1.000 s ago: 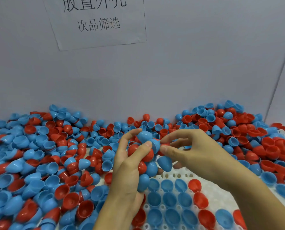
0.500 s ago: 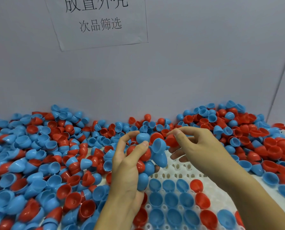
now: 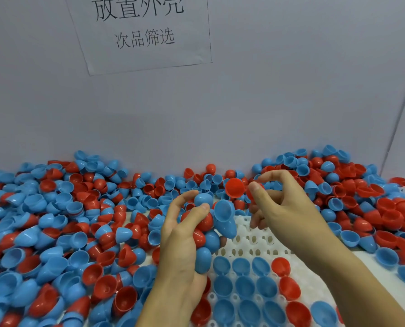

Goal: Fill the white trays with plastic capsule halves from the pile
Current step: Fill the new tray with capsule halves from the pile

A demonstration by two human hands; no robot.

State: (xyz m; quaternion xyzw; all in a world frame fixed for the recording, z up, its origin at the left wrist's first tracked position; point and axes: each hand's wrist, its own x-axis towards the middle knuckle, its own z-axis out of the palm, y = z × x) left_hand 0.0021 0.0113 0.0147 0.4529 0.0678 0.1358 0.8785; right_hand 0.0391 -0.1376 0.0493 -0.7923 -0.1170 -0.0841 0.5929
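Red capsule half pinched by right hand; left hand clutches mixed halves above white tray.

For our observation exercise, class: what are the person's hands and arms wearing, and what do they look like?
Both are bare. The left hand and right hand wear no gloves, rings or watch; both forearms show no sleeves as far as the frame reaches. Fingernails are short and unpainted.
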